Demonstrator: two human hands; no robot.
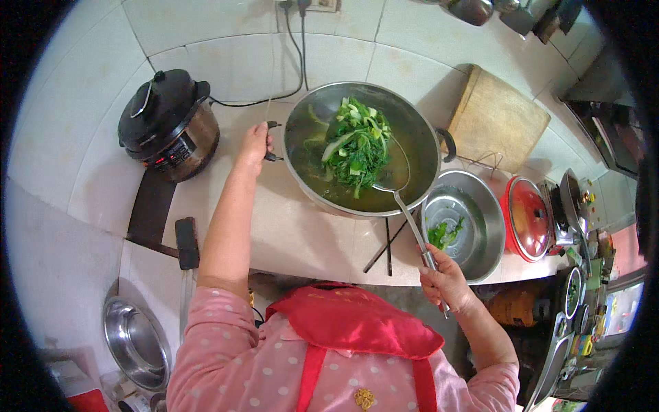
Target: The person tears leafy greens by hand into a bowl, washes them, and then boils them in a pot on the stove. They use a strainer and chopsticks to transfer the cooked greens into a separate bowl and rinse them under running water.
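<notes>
My left hand (254, 146) grips the black side handle (271, 141) of a large metal wok (293, 177). Broth-like liquid (406, 193) fills the bottom of this pan. In my right hand (445, 278) is the steel handle of a skimmer (412, 221), whose round head lies in the wok. A heap of wet leafy greens (359, 141) rests on the skimmer head and mostly covers it. Right of the wok, a stainless steel basin (491, 216) holds water and a few green leaves (446, 234).
Dark chopsticks (388, 250) lie crossed before the wok. An electric pressure cooker (170, 123) stands left, with a phone (186, 242) nearer me. A wooden cutting board (497, 118) leans on the wall. Further right is a red lidded pot (527, 219). Another steel basin (136, 342) sits lower left.
</notes>
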